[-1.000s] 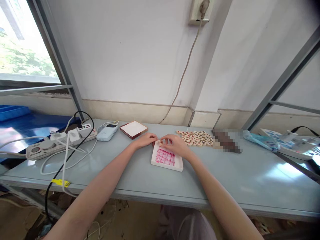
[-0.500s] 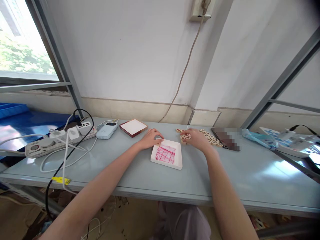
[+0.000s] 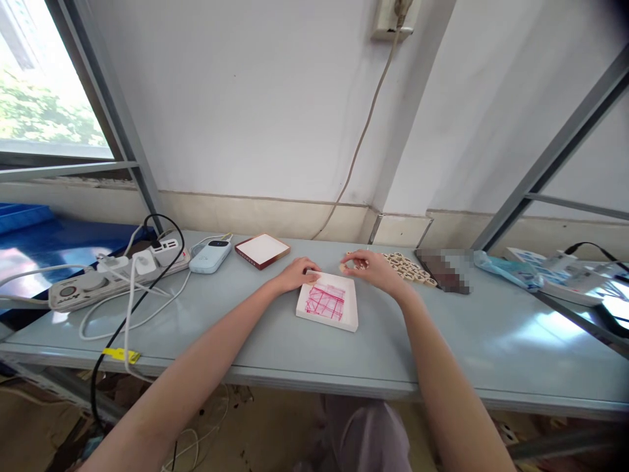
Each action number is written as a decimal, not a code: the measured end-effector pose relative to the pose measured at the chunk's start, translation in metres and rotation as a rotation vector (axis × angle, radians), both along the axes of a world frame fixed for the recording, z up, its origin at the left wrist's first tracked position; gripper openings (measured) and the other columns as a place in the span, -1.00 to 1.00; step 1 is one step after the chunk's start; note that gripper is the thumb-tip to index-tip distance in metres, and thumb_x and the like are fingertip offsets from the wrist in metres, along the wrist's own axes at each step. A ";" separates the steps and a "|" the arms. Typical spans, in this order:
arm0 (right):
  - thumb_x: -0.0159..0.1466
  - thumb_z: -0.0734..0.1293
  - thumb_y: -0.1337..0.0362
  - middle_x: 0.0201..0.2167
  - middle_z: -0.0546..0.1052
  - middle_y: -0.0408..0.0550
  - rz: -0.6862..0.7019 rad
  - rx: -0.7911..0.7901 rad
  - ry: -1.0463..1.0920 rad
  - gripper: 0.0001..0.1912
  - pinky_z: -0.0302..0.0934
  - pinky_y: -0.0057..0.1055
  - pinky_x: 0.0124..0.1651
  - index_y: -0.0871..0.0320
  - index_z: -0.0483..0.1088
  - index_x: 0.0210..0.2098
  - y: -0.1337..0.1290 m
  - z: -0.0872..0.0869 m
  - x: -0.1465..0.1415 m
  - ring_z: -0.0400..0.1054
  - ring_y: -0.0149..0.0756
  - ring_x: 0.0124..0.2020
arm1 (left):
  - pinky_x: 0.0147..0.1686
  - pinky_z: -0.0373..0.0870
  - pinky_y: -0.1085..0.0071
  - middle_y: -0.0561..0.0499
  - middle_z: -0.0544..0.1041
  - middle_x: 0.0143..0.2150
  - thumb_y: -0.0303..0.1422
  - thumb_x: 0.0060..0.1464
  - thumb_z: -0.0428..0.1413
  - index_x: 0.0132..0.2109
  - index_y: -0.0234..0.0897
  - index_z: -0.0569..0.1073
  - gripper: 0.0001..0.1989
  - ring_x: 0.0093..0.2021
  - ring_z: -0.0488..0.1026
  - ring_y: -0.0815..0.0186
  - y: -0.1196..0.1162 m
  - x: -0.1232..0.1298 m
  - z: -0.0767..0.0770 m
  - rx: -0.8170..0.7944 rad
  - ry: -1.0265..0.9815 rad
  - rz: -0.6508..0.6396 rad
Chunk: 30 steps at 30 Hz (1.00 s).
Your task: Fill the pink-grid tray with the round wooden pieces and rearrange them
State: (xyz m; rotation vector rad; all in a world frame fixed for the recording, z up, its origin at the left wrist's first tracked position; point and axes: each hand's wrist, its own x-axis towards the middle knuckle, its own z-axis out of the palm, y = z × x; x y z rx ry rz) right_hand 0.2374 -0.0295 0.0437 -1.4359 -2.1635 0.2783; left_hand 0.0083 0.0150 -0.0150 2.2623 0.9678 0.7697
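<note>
A shallow white box [image 3: 350, 308] with a pink-lined sheet inside lies on the grey table. My left hand [image 3: 297, 274] is at its back left corner, fingers bent around the edge; a small piece [image 3: 310, 276] shows beneath the fingertips in that corner. Just beyond the box's back right corner, my right hand [image 3: 369, 270] pinches a round wooden piece [image 3: 343, 267] between thumb and index finger. Many round pieces with dark characters [image 3: 407, 269] lie in a cluster to the right of and behind this hand, which partly hides them.
A red-edged box part with a white face [image 3: 263, 250] lies at the back left. Beyond it are a light blue device [image 3: 211, 256] and a power strip [image 3: 73, 292] with cables. A dark, pixelated object [image 3: 445, 272] and blue plastic [image 3: 511, 271] lie to the right.
My right hand has drawn slightly left, away from the cluster, and now pinches a round piece. My left hand stays at the box corner.
</note>
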 end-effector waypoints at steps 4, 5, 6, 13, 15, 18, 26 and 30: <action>0.10 0.30 0.20 -0.61 0.27 -0.25 0.190 -0.104 -0.048 -0.77 -0.01 -0.49 -0.45 0.07 0.46 -0.24 -0.002 -0.010 -0.024 0.14 -0.46 -0.55 | -0.11 0.25 0.40 -0.01 0.43 -0.17 -0.23 0.03 0.04 -0.19 -0.24 0.49 -0.75 -0.10 0.34 0.26 0.001 0.003 -0.001 0.011 -0.015 0.018; 0.11 0.29 0.21 -0.63 0.24 -0.26 0.190 -0.113 -0.068 -0.77 -0.03 -0.50 -0.47 0.06 0.45 -0.23 -0.002 -0.014 -0.029 0.13 -0.47 -0.57 | -0.13 0.26 0.41 -0.01 0.44 -0.18 -0.22 0.04 0.03 -0.20 -0.24 0.49 -0.74 -0.12 0.34 0.26 0.002 0.004 0.000 0.011 -0.017 0.016; 0.12 0.28 0.21 -0.65 0.23 -0.27 0.183 -0.111 -0.086 -0.77 -0.05 -0.50 -0.48 0.06 0.45 -0.23 -0.002 -0.018 -0.032 0.12 -0.47 -0.59 | -0.14 0.26 0.41 -0.01 0.44 -0.20 -0.22 0.04 0.02 -0.21 -0.25 0.50 -0.74 -0.13 0.34 0.27 0.002 0.004 0.000 0.013 -0.015 0.012; 0.11 0.29 0.25 -0.56 0.37 -0.25 0.210 -0.078 -0.055 -0.64 0.02 -0.49 -0.44 0.04 0.32 -0.07 -0.004 -0.024 -0.040 0.22 -0.43 -0.52 | -0.04 0.21 0.40 -0.01 0.43 -0.18 -0.19 0.18 -0.23 -0.21 -0.24 0.48 -0.59 -0.10 0.32 0.29 -0.006 0.003 0.008 -0.017 -0.013 0.025; 0.14 0.27 0.21 -0.47 0.43 -0.22 0.204 -0.079 0.044 -0.52 0.09 -0.48 -0.38 0.04 0.19 0.06 -0.002 -0.018 -0.033 0.27 -0.41 -0.46 | 0.04 0.15 0.38 -0.01 0.40 -0.11 -0.12 0.20 -0.29 -0.12 -0.18 0.45 -0.53 -0.01 0.27 0.28 -0.011 0.003 0.010 -0.039 -0.040 0.063; 0.22 0.18 0.21 -0.34 0.47 -0.12 -0.033 0.039 0.038 -0.57 0.13 -0.41 -0.27 0.06 0.16 0.08 0.004 -0.012 -0.013 0.30 -0.34 -0.36 | 0.09 0.11 0.34 -0.02 0.35 -0.03 -0.03 0.11 -0.13 -0.12 -0.15 0.46 -0.58 0.08 0.21 0.22 -0.017 0.006 0.011 -0.042 0.017 0.087; 0.18 0.23 0.16 -0.12 0.41 0.08 -0.402 0.158 -0.558 -0.66 0.04 -0.15 -0.09 0.10 0.33 -0.06 0.015 -0.030 0.021 0.21 -0.05 -0.05 | 0.01 0.21 0.35 -0.04 0.35 0.00 -0.11 -0.07 0.10 -0.18 -0.21 0.47 -0.65 0.06 0.24 0.16 -0.013 0.005 0.013 -0.067 0.071 0.085; 0.21 0.19 0.19 -0.12 0.41 0.05 -0.376 0.138 -0.557 -0.77 0.04 -0.17 -0.09 0.10 0.39 -0.20 0.016 -0.032 0.016 0.20 -0.09 -0.05 | 0.00 0.21 0.36 -0.04 0.37 -0.02 -0.12 -0.05 0.08 -0.18 -0.22 0.47 -0.66 0.05 0.25 0.16 -0.003 -0.002 0.010 -0.049 0.065 0.099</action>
